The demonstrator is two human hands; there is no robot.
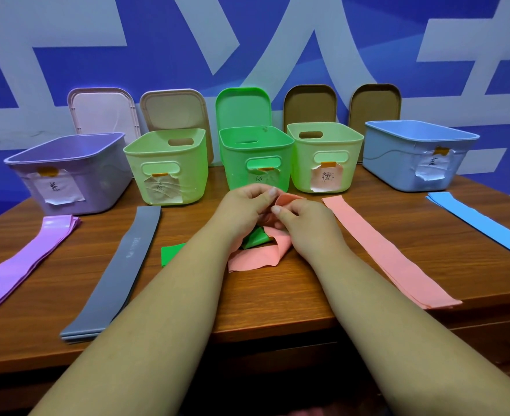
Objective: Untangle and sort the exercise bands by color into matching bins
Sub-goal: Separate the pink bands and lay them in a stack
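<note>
Two hands, left and right, pinch a tangled pink band and green band before five bins.

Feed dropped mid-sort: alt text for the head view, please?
Left hand and right hand pinch a crumpled pink band tangled with a green band. Purple bands, grey bands, a flat pink band and blue bands lie on the table before five open bins.

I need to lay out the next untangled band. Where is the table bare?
The table is bare between the purple bands and grey bands, and between the flat pink bands and blue bands. Crowded at the pink-green tangle mid-table.
</note>
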